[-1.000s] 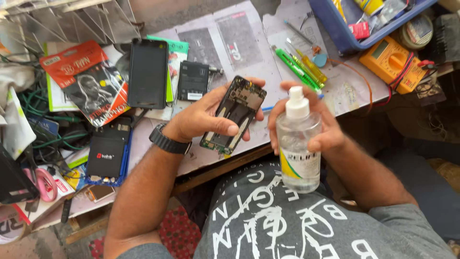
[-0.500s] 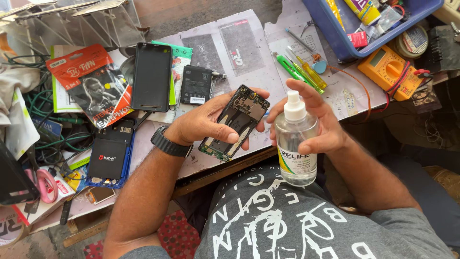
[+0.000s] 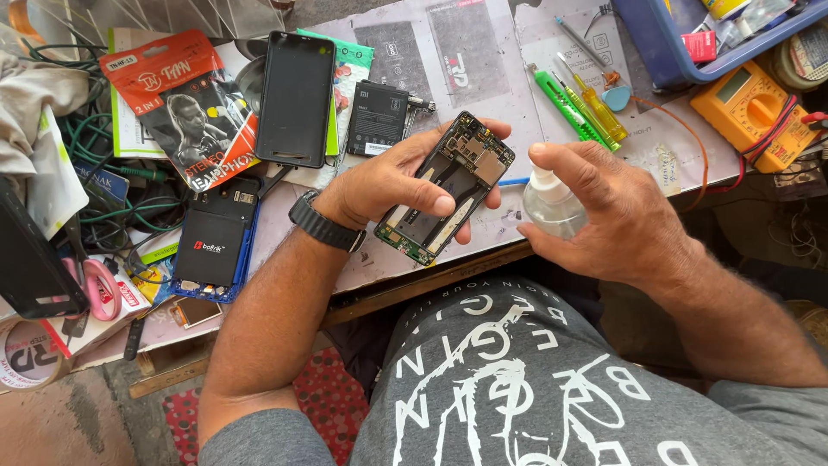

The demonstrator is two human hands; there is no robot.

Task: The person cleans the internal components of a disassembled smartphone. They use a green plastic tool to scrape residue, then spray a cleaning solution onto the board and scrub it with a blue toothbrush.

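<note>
Mostly my right hand (image 3: 612,216) hides the clear spray bottle (image 3: 552,205) it grips at centre; my left hand (image 3: 388,183) clasps the opened phone (image 3: 447,188), its board exposed.

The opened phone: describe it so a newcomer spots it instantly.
Start at the cluttered workbench, then find the left hand with the black wristwatch above its front edge. That hand holds the opened phone; unlike the closed black phones nearby, its circuit boards are exposed.

The person is wearing a grey short-sleeved T-shirt (image 3: 517,388) carrying a white line graphic and white block lettering across the chest. A black wristwatch (image 3: 326,226) with a ribbed strap is sitting on the left wrist. Both forearms and hands are showing bare.
</note>
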